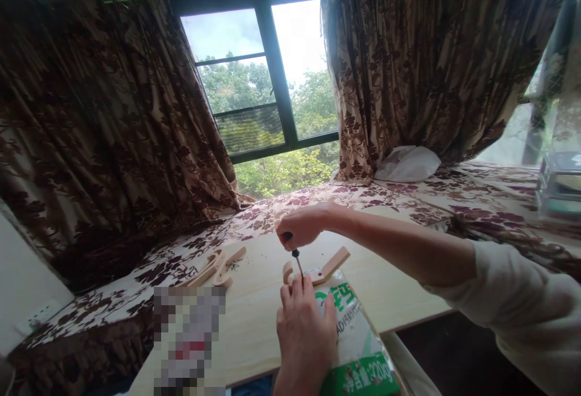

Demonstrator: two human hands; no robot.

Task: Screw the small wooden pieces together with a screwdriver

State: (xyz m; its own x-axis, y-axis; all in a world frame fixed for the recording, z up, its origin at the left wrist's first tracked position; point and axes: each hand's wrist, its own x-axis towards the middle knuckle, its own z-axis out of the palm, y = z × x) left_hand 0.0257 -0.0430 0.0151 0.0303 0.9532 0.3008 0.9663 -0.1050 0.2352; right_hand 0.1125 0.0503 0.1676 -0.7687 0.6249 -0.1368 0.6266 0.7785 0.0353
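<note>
My right hand is closed round the dark handle of a screwdriver, whose thin shaft points down at the fingertips of my left hand. The left fingers are bent together at the screwdriver's tip, against a pale curved wooden piece with a dark hole in it. The tip itself, and any screw there, is hidden behind the fingers. Under the left hand and the wooden piece lies a green and white printed package.
More curved wooden pieces lie to the left on the pale wooden board, with small dark bits beside them. A blurred-out item is at the board's near left. Beyond are a flowered cover, curtains, a window and a white bag.
</note>
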